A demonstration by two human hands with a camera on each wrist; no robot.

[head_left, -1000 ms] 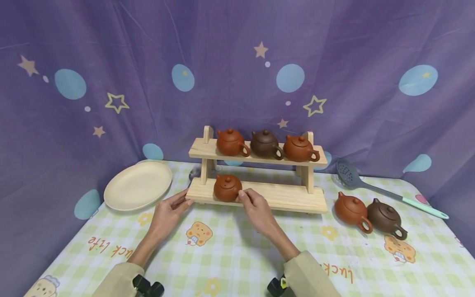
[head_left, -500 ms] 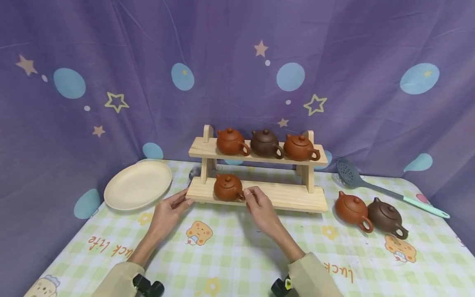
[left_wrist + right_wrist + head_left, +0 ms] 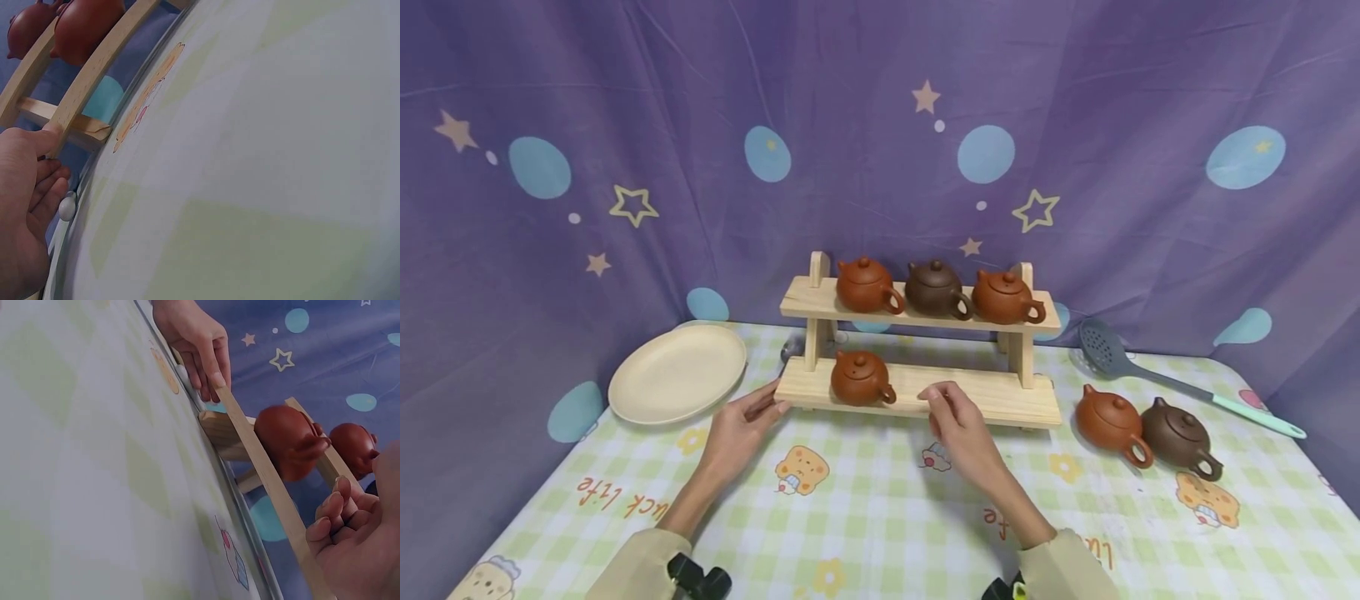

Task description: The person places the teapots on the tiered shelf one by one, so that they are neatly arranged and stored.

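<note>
A two-tier wooden shelf (image 3: pixel 985 398) stands at the back of the table. My left hand (image 3: pixel 736 437) holds the left end of its lower board, thumb on the front edge in the left wrist view. On that board, towards the left, sits a reddish-brown teapot (image 3: pixel 857 379), handle pointing right. My right hand (image 3: pixel 958 427) is apart from this teapot, to its right at the lower board's front edge, with loosely curled fingers and nothing between them. The upper board carries a reddish teapot (image 3: pixel 862 287), a dark brown teapot (image 3: pixel 933 290) and another reddish teapot (image 3: pixel 1003 298).
Right of the shelf, a reddish teapot (image 3: pixel 1108 419) and a dark teapot (image 3: pixel 1177 435) rest on the checked tablecloth (image 3: pixel 880 517). Behind them lies a grey skimmer (image 3: pixel 1105 350) with a mint handle. A cream plate (image 3: pixel 677 375) is at left. A purple curtain (image 3: pixel 880 200) hangs behind.
My right hand has let go of the lower teapot's handle and moved right along the board. The teapot stays in place; my left hand has kept its hold on the shelf.
</note>
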